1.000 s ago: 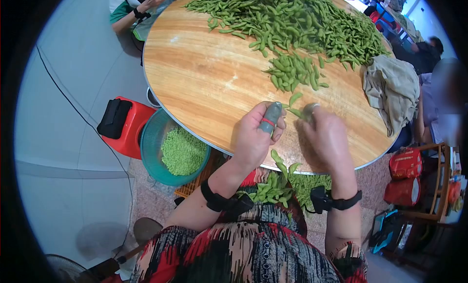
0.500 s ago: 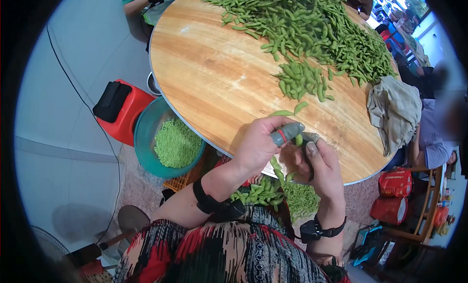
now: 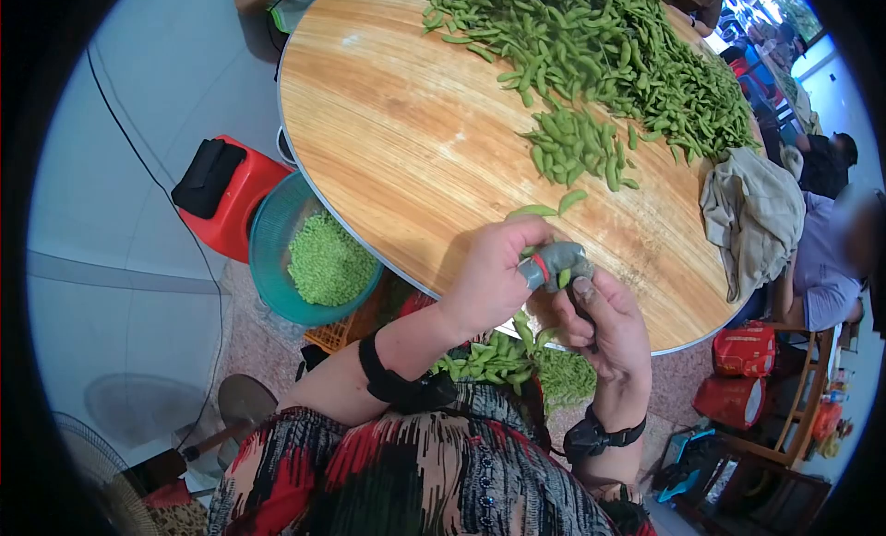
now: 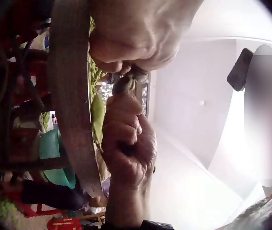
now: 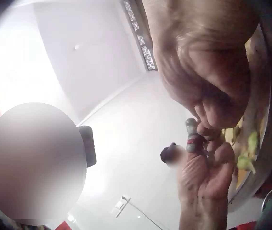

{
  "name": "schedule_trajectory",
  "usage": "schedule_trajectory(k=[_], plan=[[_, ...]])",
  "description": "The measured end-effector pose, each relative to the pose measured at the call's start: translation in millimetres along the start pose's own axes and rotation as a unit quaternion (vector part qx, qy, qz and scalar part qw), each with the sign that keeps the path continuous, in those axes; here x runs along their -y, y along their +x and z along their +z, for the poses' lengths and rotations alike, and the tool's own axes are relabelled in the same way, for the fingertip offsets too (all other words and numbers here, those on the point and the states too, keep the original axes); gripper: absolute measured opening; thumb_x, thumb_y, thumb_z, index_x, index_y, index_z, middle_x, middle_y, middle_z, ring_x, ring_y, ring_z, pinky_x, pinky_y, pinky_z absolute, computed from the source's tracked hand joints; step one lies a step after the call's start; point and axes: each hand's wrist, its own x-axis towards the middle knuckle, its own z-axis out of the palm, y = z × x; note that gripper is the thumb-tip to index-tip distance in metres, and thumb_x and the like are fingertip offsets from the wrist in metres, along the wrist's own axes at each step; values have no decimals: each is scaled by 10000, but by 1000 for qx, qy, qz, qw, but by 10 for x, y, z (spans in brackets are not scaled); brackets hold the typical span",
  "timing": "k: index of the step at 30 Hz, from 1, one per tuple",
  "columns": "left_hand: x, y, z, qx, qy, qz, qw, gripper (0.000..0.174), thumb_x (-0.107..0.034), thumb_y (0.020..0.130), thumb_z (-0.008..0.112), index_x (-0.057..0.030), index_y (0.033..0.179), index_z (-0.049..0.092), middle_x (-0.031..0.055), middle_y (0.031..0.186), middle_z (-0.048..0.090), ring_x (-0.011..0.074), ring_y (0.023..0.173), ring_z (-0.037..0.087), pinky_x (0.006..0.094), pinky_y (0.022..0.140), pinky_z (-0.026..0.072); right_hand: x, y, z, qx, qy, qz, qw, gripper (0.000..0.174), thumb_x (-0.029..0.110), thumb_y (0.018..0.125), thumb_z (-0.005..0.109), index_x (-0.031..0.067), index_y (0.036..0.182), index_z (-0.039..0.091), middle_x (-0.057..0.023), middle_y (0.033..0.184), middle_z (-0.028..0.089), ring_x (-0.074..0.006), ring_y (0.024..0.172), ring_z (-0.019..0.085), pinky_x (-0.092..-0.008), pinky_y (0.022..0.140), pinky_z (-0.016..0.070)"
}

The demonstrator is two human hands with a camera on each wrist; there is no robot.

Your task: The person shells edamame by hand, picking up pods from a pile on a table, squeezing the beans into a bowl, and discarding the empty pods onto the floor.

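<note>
In the head view my left hand (image 3: 489,278) and right hand (image 3: 616,326) meet over the near edge of the round wooden table (image 3: 388,139). Between them a green edamame pod (image 3: 564,279) peeks out, pinched by the fingertips of both hands and mostly covered. A grey finger cover with a red band sits on my left thumb; another grey cover is on a right finger. Two loose pods (image 3: 572,200) lie just beyond the hands. Farther up are a small heap of pods (image 3: 563,144) and a big pile (image 3: 591,52).
To the left, a teal basin (image 3: 265,259) holds shelled green beans (image 3: 328,259), beside a red container (image 3: 249,199) with a black bag (image 3: 210,178) on top. Pods (image 3: 494,359) lie at my lap. A crumpled cloth (image 3: 752,208) rests at the table's right edge; people sit around.
My right hand has come back from near the loose pods to meet the left one, and both now pinch a pod. The head view has shifted slightly.
</note>
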Motion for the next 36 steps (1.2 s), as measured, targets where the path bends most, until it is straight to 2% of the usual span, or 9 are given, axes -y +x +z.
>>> schedule_trajectory(k=[2, 4, 9, 12, 19, 24, 27, 31, 36], plan=[[2, 11, -40, 28, -29, 13, 999, 138, -136, 869, 566, -9, 891, 617, -9, 785, 587, 58, 722, 518, 195, 650, 416, 17, -32, -7, 16, 46, 23, 999, 137, 128, 929, 431, 32, 985, 511, 1, 658, 506, -26, 454, 316, -163, 403, 247], [-43, 36, -116, 139, -161, -118, 970, 126, -117, 854, 571, -8, 906, 609, -8, 794, 584, 65, 744, 525, 198, 689, 421, 23, -46, -3, 22, 61, 30, 997, 149, 127, 930, 429, 35, 1015, 509, 2, 658, 506, -28, 452, 316, -164, 401, 247], [-134, 27, 27, 83, -153, -91, 981, 148, -82, 803, 617, -36, 941, 592, -21, 793, 559, 48, 746, 504, 199, 692, 417, -4, 6, -1, -6, 5, -17, 1000, 172, 83, 906, 444, 25, 1044, 529, -1, 665, 523, -31, 492, 380, -177, 432, 302], [-94, 62, 54, 22, 24, -28, 999, 181, -64, 781, 641, -42, 951, 581, -26, 798, 546, 43, 747, 489, 197, 695, 412, -106, 96, -46, -125, -338, -220, 907, 127, -2, 835, 451, -5, 889, 566, 2, 661, 543, -40, 613, 473, -204, 537, 386], [35, 77, 72, -27, 85, 34, 995, 166, -53, 811, 615, -27, 973, 588, -7, 852, 573, 68, 824, 516, 223, 756, 427, -13, 154, -67, -179, -218, -93, 955, 105, 63, 868, 495, -3, 815, 555, -9, 603, 520, -65, 562, 444, -243, 519, 388], [32, 81, 91, -16, 45, 24, 999, 230, -37, 835, 567, -16, 1064, 580, 34, 948, 610, 112, 907, 556, 259, 799, 441, 38, 105, -129, -98, -410, -116, 899, 123, 102, 891, 498, -1, 867, 561, 4, 644, 542, -75, 589, 487, -233, 550, 409], [-19, 49, 95, -4, 128, 77, 989, 283, -25, 828, 555, -26, 1111, 569, 79, 951, 615, 172, 900, 586, 277, 793, 454, 115, 153, -98, -197, -287, -219, 912, 126, 85, 886, 509, -13, 951, 556, -12, 753, 568, -80, 687, 520, -224, 630, 429], [-105, -40, 153, -1, 222, 125, 967, 380, 1, 783, 565, -56, 1159, 553, 125, 944, 602, 255, 850, 605, 302, 751, 481, 108, 168, -89, -130, -213, -209, 945, 195, 29, 864, 526, -14, 1054, 525, -26, 887, 579, -86, 814, 536, -223, 730, 429], [-24, -60, 130, 37, 252, 218, 942, 456, 6, 744, 583, -71, 1191, 529, 130, 940, 605, 265, 866, 612, 323, 734, 491, -3, 178, -129, -111, -128, -210, 963, 183, 42, 869, 517, -1, 1047, 517, -2, 810, 553, -50, 699, 502, -167, 578, 400]])
